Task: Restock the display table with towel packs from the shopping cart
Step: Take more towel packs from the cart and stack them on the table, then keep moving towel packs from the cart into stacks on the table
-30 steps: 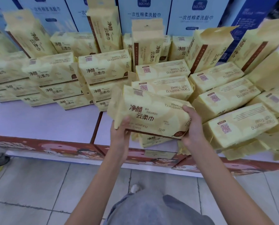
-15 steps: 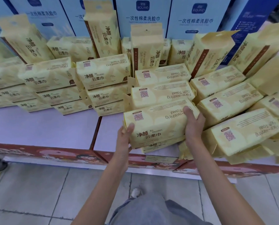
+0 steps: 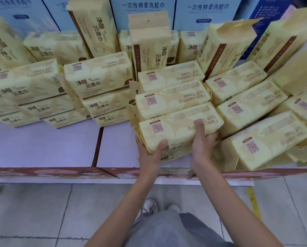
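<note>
Yellow stock, lilac top
Pale yellow towel packs (image 3: 176, 120) bear brown lettering; the display table (image 3: 42, 143) is lilac with a red-brown patterned edge; pale blue boxes (image 3: 143, 15) stand at twelve o'clock.

Both bare forearms reach forward, the left hand (image 3: 151, 155) and right hand (image 3: 201, 145) gripping a towel pack (image 3: 177, 129) from its near side, thumbs laid on it.

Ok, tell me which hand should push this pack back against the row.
Probably the right hand: its palm backs the front pack near the middle of its near face, while the left hand grips a corner.
</note>
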The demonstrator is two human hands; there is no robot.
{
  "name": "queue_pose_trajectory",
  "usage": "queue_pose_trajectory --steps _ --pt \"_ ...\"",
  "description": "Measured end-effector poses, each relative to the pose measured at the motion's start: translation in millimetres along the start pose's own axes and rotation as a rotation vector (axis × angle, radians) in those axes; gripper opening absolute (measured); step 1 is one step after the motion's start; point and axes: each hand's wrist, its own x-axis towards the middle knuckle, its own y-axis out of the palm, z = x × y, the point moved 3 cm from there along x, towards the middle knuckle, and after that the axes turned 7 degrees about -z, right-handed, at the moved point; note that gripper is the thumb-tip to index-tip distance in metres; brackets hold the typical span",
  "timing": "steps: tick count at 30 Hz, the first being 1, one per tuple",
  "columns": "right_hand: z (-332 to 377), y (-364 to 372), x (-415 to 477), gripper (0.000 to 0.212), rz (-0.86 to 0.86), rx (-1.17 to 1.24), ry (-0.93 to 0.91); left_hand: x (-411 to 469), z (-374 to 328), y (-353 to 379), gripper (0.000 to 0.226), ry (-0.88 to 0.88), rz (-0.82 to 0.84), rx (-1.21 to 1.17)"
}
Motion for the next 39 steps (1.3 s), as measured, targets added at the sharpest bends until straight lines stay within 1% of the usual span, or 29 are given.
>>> queue_pose_trajectory --steps 2,5,7,10,16,18,20,21,22,24,26,27,28,29,31,34,39 --pt "0 0 0 0.07 0.024 -0.017 0.007 1 0 0 0.114 0.015 -0.015 0.04" --pt "-1 -1 0 0.077 0.073 -0.003 0.024 2 0 2 0.12 -0.004 -0.031 -0.027" --pt "-1 -3 -1 0.08 0.106 0.002 0.021 2 1 3 0.12 -0.001 -0.029 -0.039" --pt "-3 -10 -4 0.085 0.174 -0.061 0.0 3 2 0 0.117 0.009 -0.006 -0.034" --pt "-8 -38 -11 0.085 0.343 -0.195 -0.103 -2 4 -14 0.119 0.017 0.051 -0.032" --pt "-12 -48 -15 0.082 0.41 -0.264 -0.123 -12 7 -21 0.123 -0.01 0.012 -0.035" --pt "-18 -57 -19 0.078 0.483 -0.321 -0.114 -26 12 -31 0.133 -0.06 -0.051 -0.012" --pt "-22 -62 -21 0.075 0.521 -0.341 -0.102 -34 17 -35 0.129 -0.091 -0.089 0.002" --pt "-27 -67 -23 0.071 0.554 -0.369 -0.085 -42 23 -40 0.117 -0.118 -0.128 0.013" --pt "-39 -76 -27 0.055 0.636 -0.456 -0.049 -59 39 -50 0.082 -0.163 -0.2 0.047" --pt "-53 -85 -31 0.038 0.771 -0.584 -0.021 -79 54 -60 0.052 -0.182 -0.25 0.108" --pt "-61 -90 -34 0.031 0.848 -0.655 -0.025 -90 61 -64 0.041 -0.174 -0.268 0.145" --pt "-68 -94 -36 0.026 0.915 -0.724 -0.042 -101 67 -69 0.034 -0.162 -0.289 0.184" --pt "-75 -99 -38 0.025 0.971 -0.785 -0.066 -113 72 -73 0.032 -0.155 -0.306 0.223" --pt "-87 -107 -40 0.029 1.066 -0.895 -0.11 -136 83 -80 0.032 -0.169 -0.335 0.274" --pt "-102 -116 -45 0.033 1.206 -1.037 -0.147 -173 102 -89 0.03 -0.229 -0.395 0.283" --pt "-124 -117 -61 0.034 1.367 -1.226 -0.181 -231 133 -105 0.027 -0.436 -0.511 0.189"
